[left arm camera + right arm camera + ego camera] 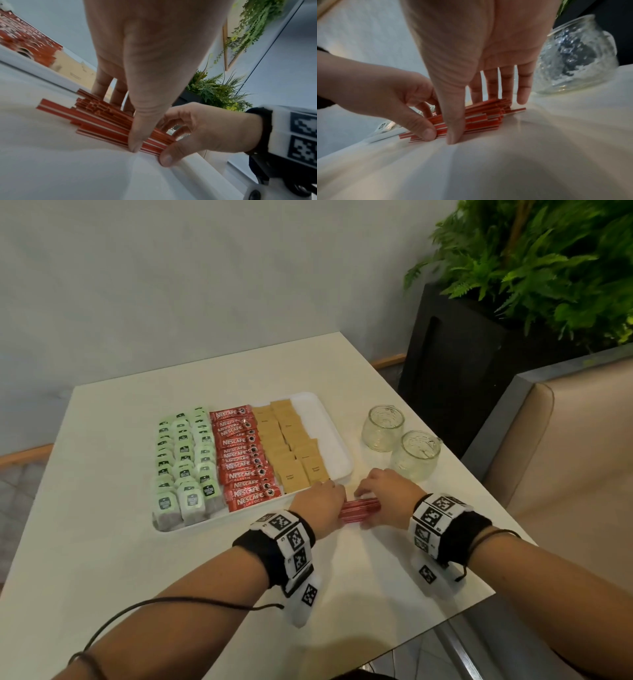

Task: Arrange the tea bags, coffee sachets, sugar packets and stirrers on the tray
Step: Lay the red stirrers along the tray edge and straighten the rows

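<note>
A white tray (pixel 330 433) holds green tea bags (pixel 185 467) on the left, red coffee sachets (pixel 246 460) in the middle and brown sugar packets (pixel 291 446) to their right. Its right strip is bare. A bundle of red-and-white stirrers (pixel 359 510) lies on the table just in front of the tray's near right corner. My left hand (pixel 327 499) grips the bundle's left part, thumb on the near side and fingers on the far side (pixel 123 121). My right hand (pixel 375 498) grips its right part the same way (pixel 471 119). The stirrer ends (pixel 96 117) are uneven.
Two empty glass jars (pixel 383 428) (pixel 416 455) stand right of the tray, close behind my right hand. The table's right edge (pixel 479 508) is near, with a beige bench (pixel 565 440) and a black planter (pixel 462 364) beyond.
</note>
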